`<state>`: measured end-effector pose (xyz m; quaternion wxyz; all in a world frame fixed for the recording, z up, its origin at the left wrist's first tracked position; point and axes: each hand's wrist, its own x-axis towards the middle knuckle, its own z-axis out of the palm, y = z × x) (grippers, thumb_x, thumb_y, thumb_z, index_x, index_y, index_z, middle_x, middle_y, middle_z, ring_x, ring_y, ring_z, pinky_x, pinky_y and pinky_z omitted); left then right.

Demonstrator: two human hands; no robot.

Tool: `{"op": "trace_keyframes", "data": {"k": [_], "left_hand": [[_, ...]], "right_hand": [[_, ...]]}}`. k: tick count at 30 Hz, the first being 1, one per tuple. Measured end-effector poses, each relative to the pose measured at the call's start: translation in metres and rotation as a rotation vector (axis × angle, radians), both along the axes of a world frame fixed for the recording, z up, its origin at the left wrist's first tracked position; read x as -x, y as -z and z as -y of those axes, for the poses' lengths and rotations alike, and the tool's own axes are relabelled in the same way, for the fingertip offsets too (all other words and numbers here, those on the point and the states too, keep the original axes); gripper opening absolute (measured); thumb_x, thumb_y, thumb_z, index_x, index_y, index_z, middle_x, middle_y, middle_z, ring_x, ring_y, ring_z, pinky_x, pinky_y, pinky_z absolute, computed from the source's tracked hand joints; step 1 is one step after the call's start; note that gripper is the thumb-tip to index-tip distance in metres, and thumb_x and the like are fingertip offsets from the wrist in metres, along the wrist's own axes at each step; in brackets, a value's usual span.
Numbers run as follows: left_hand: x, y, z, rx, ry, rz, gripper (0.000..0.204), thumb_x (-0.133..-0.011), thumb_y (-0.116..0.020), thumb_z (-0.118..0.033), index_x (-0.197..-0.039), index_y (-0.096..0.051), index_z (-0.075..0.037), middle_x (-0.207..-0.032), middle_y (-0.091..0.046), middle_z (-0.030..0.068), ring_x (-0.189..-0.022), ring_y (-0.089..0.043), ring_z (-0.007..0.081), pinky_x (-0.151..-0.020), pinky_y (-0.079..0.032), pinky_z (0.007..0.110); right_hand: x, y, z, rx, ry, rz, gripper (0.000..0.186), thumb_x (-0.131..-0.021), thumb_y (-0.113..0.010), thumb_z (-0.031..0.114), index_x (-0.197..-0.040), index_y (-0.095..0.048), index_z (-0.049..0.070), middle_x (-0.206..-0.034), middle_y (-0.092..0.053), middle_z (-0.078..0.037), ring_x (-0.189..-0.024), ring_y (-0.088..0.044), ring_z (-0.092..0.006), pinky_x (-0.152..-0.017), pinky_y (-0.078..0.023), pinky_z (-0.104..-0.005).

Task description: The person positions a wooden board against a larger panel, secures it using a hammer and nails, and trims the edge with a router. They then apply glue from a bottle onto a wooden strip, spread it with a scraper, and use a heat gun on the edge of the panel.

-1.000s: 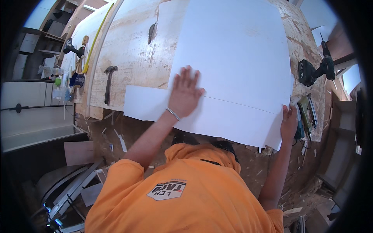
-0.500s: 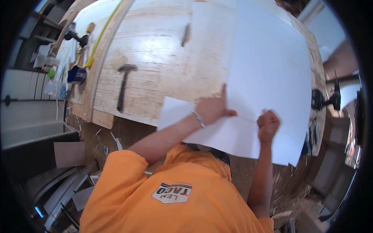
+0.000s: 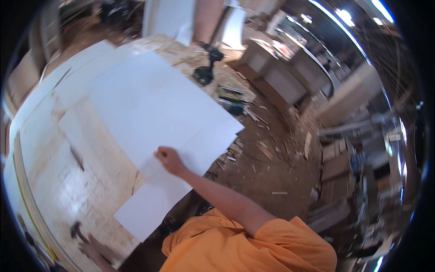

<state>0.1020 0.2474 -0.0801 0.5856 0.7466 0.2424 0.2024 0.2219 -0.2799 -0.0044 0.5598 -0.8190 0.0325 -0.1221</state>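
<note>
Hammer (image 3: pixel 78 232) lies at the near left of the desk (image 3: pixel 97 192), your left hand (image 3: pixel 93 249) at its handle; blur means I cannot tell whether that grip is closed on it. Your right hand (image 3: pixel 167 161), its grip clenched in a loose fist, is over the white sheeting (image 3: pixel 140 99), which spreads across the desk. Beyond your right hand are 1 green tool (image 3: pixel 231 93) and, farther, 1 dark drill (image 3: pixel 204 75).

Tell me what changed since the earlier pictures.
Left hand moved off the white sheets, leftward to the hammer; whether it grips is unclear. Right hand, now curled, left the sheets' right edge and moved leftward over them. Sheets and drill look unmoved.
</note>
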Motion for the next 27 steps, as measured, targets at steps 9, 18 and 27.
{"op": "trace_keyframes", "data": {"k": [9, 18, 27], "left_hand": [[0.031, -0.019, 0.007, -0.998, -0.224, -0.555, 0.043, -0.101, -0.059, -0.032, -0.126, -0.058, 0.003, -0.115, -0.064, 0.0206, -0.103, -0.064, 0.0308, -0.085, -0.052, 0.042], [-0.014, -0.153, 0.091, -0.470, 0.102, -0.096, 0.050, -0.104, -0.053, -0.042, -0.128, -0.053, 0.002, -0.095, -0.059, 0.0121, -0.079, -0.062, 0.0215, -0.065, -0.050, 0.036], [-0.008, -0.212, 0.338, 0.142, 0.640, 0.077, 0.043, -0.108, -0.048, -0.045, -0.117, -0.049, -0.002, -0.067, -0.042, -0.0009, -0.047, -0.045, 0.0085, -0.038, -0.036, 0.026]], "right_hand": [[0.136, -0.065, -0.029, -0.948, -0.357, -0.431, 0.021, -0.099, -0.061, 0.025, -0.112, -0.057, 0.010, -0.101, -0.059, -0.003, -0.095, -0.060, -0.0129, -0.076, -0.054, -0.0355], [0.235, -0.218, 0.013, -0.661, -0.639, -0.020, 0.025, -0.099, -0.065, 0.025, -0.080, -0.057, 0.010, -0.068, -0.051, 0.003, -0.062, -0.052, -0.0086, -0.051, -0.040, -0.0250], [0.362, -0.229, 0.029, -0.799, -0.828, 0.106, 0.046, -0.099, -0.070, 0.029, -0.065, -0.045, 0.010, -0.061, -0.039, 0.005, -0.056, -0.033, -0.0075, -0.051, -0.029, -0.0302]]}}
